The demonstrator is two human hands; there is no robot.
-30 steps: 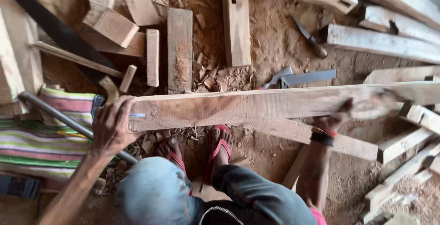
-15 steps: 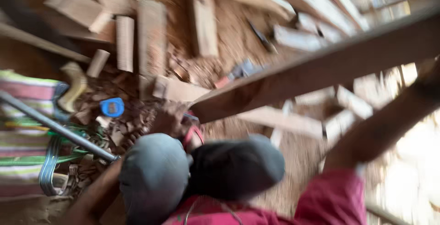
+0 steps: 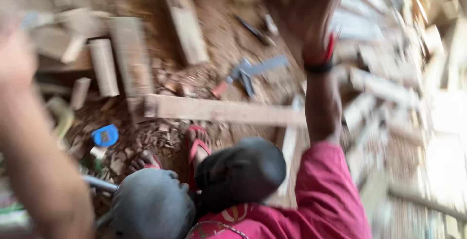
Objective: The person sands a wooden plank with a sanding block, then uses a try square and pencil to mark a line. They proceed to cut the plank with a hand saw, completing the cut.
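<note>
In the head view, the long plank [image 3: 224, 110] that both hands gripped a second ago now lies on the sawdust floor [image 3: 228, 39], while the right hand [image 3: 299, 10] lifts empty, fingers spread, and the left hand's fingers cannot be told through the blur.

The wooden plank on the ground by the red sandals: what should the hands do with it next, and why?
Probably lower the right hand toward the plank and steady it. Both hands are raised off it, the left hand too, and the plank lies loose on the wood chips.
</note>
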